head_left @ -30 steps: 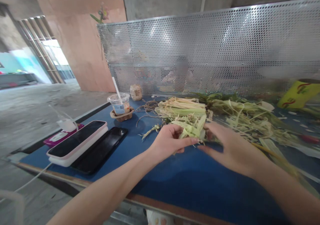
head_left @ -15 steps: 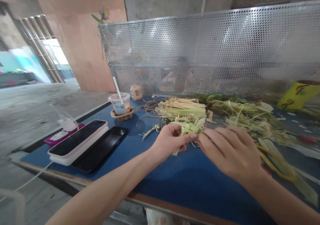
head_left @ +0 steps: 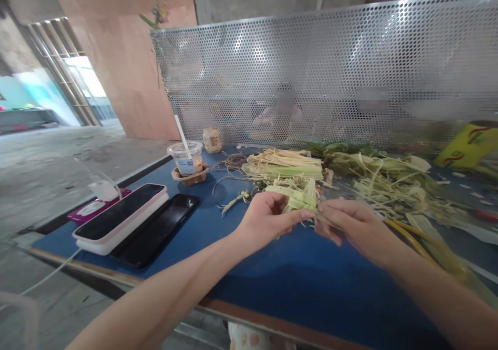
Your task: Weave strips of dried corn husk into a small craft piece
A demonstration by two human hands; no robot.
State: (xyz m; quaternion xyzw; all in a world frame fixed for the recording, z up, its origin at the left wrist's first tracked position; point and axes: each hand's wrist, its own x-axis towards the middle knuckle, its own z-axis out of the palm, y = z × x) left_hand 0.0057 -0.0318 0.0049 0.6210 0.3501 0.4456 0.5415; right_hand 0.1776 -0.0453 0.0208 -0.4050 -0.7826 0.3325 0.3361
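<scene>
Over the blue table point(head_left: 233, 282) my left hand point(head_left: 268, 216) pinches a small woven piece of pale green corn husk point(head_left: 301, 200) between thumb and fingers. Flat strips cross over one another in it, and loose ends stick out at the top and left. At its right side my right hand point(head_left: 346, 223) is closed on the end of a husk strip, close to the left thumb. Just behind the hands lies a stack of flat, pale husks point(head_left: 286, 164). The underside of the woven piece is hidden by my fingers.
Loose husk strips point(head_left: 389, 181) and yellow handles point(head_left: 408, 238) lie at the right, with a yellow roll point(head_left: 467, 145) beyond. On the left are a black phone point(head_left: 155, 231), a pink-cased phone point(head_left: 120, 212), a purple box point(head_left: 91, 210) and a drink cup point(head_left: 187, 159). A perforated metal screen point(head_left: 311, 75) stands behind.
My right hand has turned and its fingers have drawn in below the strip. The woven piece has tilted, and one husk end now stands up more at its right.
</scene>
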